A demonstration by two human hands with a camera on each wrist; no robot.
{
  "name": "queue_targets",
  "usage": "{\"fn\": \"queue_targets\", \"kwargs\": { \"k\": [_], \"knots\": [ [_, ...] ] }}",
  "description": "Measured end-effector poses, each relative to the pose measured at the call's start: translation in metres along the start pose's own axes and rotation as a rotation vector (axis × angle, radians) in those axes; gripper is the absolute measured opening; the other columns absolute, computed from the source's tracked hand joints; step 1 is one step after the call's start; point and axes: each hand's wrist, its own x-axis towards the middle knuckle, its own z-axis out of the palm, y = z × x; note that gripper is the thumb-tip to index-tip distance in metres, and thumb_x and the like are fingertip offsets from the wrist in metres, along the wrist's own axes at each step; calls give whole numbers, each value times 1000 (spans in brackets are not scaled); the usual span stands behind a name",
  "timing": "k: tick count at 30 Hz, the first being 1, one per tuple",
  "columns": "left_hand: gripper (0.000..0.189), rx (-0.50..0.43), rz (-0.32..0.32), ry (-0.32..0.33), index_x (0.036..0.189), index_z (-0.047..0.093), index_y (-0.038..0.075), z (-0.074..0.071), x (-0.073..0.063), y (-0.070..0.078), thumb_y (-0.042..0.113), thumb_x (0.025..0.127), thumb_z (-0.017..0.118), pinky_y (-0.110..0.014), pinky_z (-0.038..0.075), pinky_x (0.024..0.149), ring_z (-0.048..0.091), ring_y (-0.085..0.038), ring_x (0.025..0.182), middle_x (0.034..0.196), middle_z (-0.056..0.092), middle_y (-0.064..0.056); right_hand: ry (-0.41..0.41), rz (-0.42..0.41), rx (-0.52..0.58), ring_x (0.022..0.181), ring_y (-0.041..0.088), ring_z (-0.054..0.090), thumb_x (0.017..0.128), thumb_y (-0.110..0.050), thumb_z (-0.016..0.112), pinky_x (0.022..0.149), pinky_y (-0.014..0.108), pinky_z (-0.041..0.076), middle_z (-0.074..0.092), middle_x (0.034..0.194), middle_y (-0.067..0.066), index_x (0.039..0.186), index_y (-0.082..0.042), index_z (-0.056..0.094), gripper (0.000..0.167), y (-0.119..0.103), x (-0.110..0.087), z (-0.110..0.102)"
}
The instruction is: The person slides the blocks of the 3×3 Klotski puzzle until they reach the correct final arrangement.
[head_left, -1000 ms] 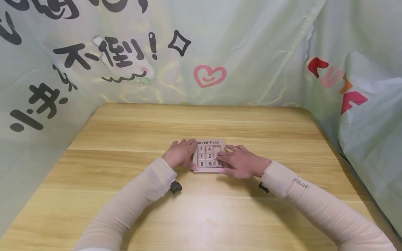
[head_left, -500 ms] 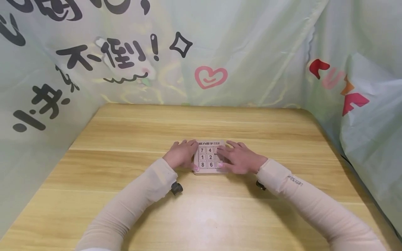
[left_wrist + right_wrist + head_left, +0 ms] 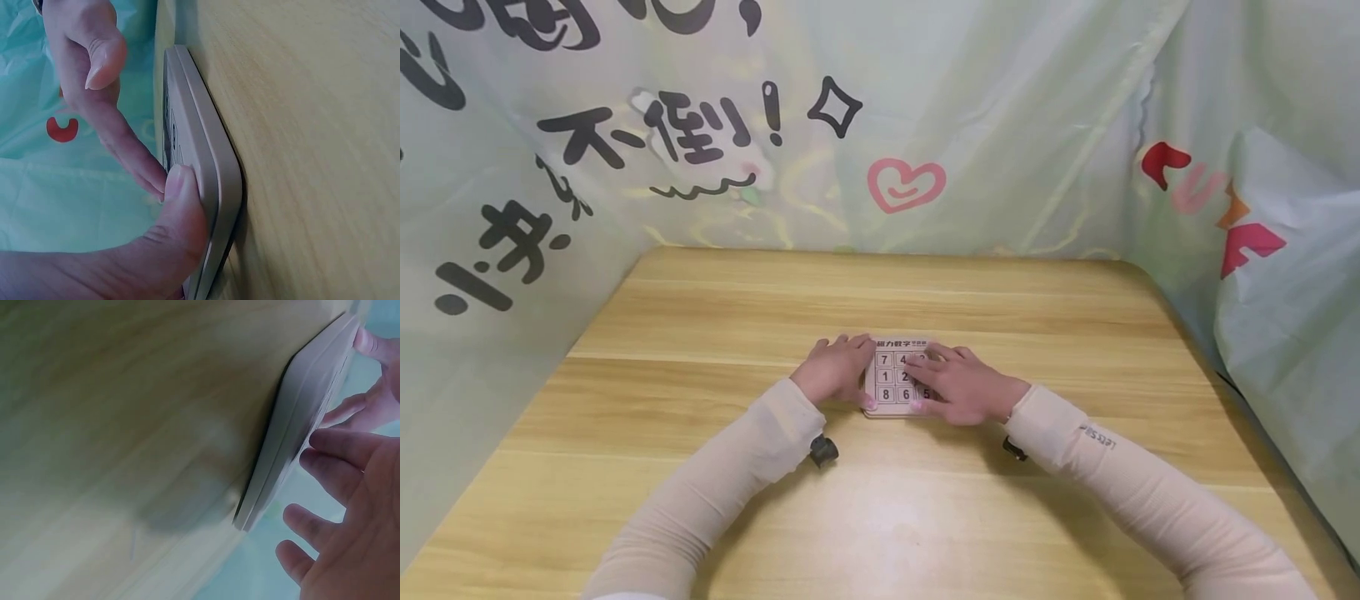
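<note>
A pale number slide puzzle [image 3: 891, 410] lies on the table, its square tiles printed with black digits. The left hand [image 3: 837, 369] holds its left side, fingertips at the upper left corner and thumb at the lower left. In the left wrist view that thumb [image 3: 180, 212] presses on the rim of the puzzle's top face. Over the right part of the puzzle is the right hand [image 3: 966, 386], its fingers extended and fingertips at the tiles around the 4 and 2. It covers the middle-right square. In the right wrist view, two of its fingers [image 3: 340, 447] reach the puzzle's face while two others stay off it.
The wooden table [image 3: 880, 517] extends around the puzzle on all sides. A pale green printed cloth [image 3: 1000, 125] hangs behind the table and along both its sides. Each wrist carries a small black device [image 3: 823, 451].
The right fingers slid a tile up from the middle right into the vacant upper-right square, then shifted left and down toward the puzzle's middle. The left hand kept its hold.
</note>
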Motion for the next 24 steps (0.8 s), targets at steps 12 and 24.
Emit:
{"fn": "queue_targets", "kwargs": {
  "k": [12,24],
  "knots": [
    [100,7,2,3,150,31,8,1,1,1,52,74,79,-58,22,112,26,-40,141,158,25,-8,-18,-8,-6,141,40,24,100,-51,40,108,62,26,40,151,10,146,-8,44,63,-3,-3,1],
    [99,12,-2,5,149,32,8,2,1,1,52,73,79,-58,23,112,26,-40,141,158,25,-8,-4,24,33,140,43,25,100,-48,42,106,64,26,43,148,12,139,-6,52,58,6,-15,-5]
  ]
}}
